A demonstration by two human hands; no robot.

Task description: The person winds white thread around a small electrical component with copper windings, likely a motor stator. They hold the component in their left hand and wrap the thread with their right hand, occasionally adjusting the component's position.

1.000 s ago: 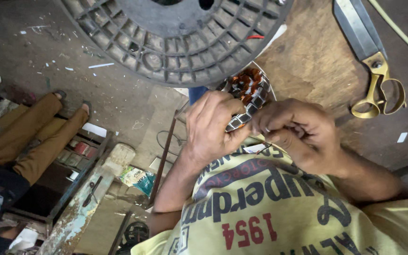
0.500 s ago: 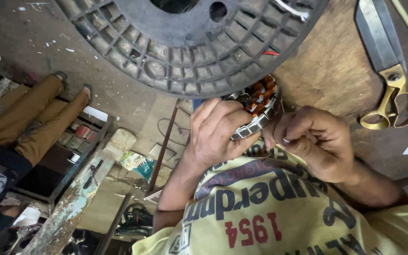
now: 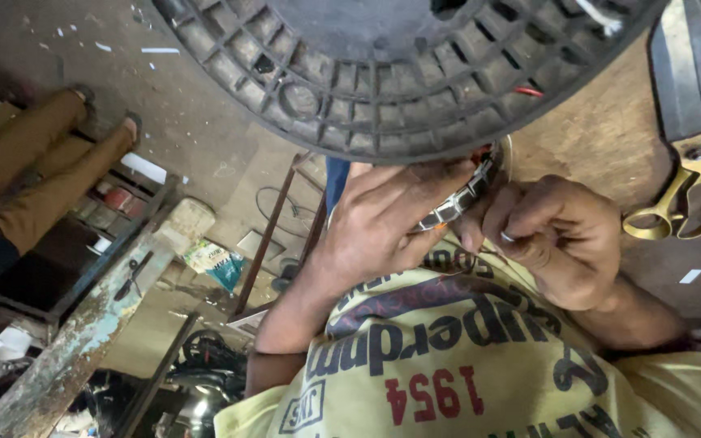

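Setting: workshop with a dusty concrete floor point(image 3: 204, 113), seen upside down from the head camera, and a worn brown wooden worktop point(image 3: 602, 138) at the right.
Shirt: yellow printed shirt point(image 3: 464, 365) fills the lower middle, nearest the camera.
Left hand: left hand point(image 3: 383, 227) is wrapped around the near side of a round metal motor stator point(image 3: 460, 203), fingers curled over its silver laminated rim, gripping it firmly.
Right hand: right hand point(image 3: 561, 239) is closed in a pinch just beside the stator's right edge, thumb and fingers pressed together; what it pinches is too small to make out.
Stator position: held between both hands above the shirt, at the edge of the worktop, its upper part hidden behind the spool; a bit of copper-orange winding shows at its top.
Spool: large black plastic cable spool point(image 3: 399, 73) with a ribbed flange spans the top, just beyond the hands and overlapping the stator.
Scissors: big scissors with brass handles point(image 3: 683, 195) lie on the worktop to the right of the right hand, blades pointing away towards the top edge.
Bench frame: rusty metal leg point(image 3: 265, 239) and a weathered pale beam point(image 3: 99, 324) lie left of the forearm.
Other person: legs in brown trousers point(image 3: 34, 178) at the far left, well apart from the hands.
Floor clutter: a small teal packet point(image 3: 217, 264) and a dark tool point(image 3: 131, 276) near the beam.
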